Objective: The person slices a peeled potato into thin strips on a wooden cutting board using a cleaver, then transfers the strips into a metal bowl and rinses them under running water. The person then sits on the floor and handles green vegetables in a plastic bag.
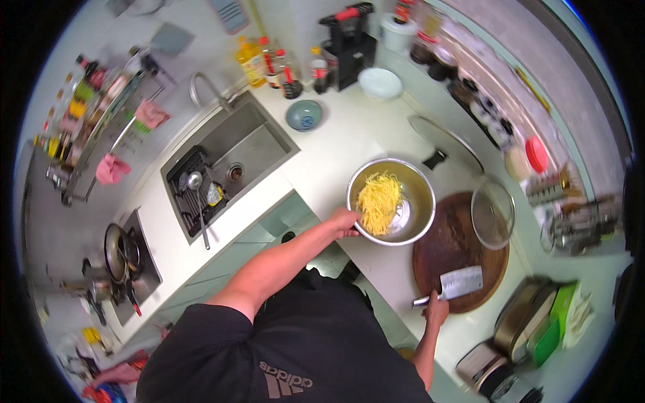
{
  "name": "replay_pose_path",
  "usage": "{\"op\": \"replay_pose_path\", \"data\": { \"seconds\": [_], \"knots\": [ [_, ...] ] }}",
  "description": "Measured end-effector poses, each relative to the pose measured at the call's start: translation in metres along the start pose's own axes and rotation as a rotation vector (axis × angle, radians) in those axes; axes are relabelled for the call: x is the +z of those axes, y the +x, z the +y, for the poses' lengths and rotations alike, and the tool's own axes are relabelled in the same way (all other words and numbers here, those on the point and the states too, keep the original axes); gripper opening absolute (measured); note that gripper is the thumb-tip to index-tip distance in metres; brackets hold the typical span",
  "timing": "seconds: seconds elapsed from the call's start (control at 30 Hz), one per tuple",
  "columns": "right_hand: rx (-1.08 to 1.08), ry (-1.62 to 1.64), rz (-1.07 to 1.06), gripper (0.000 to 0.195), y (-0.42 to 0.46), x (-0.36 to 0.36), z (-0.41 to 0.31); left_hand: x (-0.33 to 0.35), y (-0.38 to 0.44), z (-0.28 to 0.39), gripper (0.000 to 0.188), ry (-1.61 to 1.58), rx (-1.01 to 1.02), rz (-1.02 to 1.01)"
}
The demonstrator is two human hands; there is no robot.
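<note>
My left hand (pixel 345 223) grips the near left rim of a round metal basin (pixel 421 221). Inside it lies a heap of thin yellow shreds (pixel 379 201), mostly on the left side; I cannot tell of what food. My right hand (pixel 436 307) is closed around a cleaver with a metal handle, near where handle and blade meet. The wide cleaver blade (pixel 461 282) lies flat over the lower part of a round wooden chopping board (pixel 438 247). A clear round lid (pixel 494 212) overlaps the board's upper right part.
A large glass lid (pixel 446 136) with a black knob lies behind the basin. Near the sink (pixel 262 146) stands a blue-green bowl (pixel 304 116); a white bowl (pixel 380 83) is farther back, beside sauce bottles (pixel 287 80). A ladle (pixel 201 206) rests across the sink's near edge. Pans (pixel 118 252) sit at left.
</note>
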State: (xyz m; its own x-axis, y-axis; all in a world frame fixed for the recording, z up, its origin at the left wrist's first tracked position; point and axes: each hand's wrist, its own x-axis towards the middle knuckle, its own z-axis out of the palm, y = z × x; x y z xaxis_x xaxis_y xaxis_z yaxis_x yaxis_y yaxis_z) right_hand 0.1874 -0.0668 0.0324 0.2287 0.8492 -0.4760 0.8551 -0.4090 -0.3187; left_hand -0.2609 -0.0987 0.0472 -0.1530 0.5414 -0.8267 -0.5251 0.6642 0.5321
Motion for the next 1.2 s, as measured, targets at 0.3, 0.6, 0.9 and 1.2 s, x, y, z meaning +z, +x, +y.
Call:
{"op": "replay_pose_path", "data": {
  "seconds": [0.3,0.6,0.9,1.2],
  "knots": [
    [-0.152,-0.425,0.337,0.056,-0.05,-0.027,-0.09,-0.213,-0.105,0.01,0.027,-0.343,0.18,0.163],
    [-1.06,-0.031,-0.032,0.025,-0.18,0.105,-0.414,-0.415,-0.072,0.003,0.033,-0.478,0.113,0.424],
    [-1.425,-0.139,-0.389,0.032,-0.212,0.279,-0.679,-0.45,-0.036,-0.018,0.028,-0.792,-0.013,0.377],
    [-1.469,-0.262,-0.305,0.041,-0.208,0.458,-0.905,-0.449,-0.018,-0.026,0.034,-0.92,-0.12,0.414]
  ]
}}
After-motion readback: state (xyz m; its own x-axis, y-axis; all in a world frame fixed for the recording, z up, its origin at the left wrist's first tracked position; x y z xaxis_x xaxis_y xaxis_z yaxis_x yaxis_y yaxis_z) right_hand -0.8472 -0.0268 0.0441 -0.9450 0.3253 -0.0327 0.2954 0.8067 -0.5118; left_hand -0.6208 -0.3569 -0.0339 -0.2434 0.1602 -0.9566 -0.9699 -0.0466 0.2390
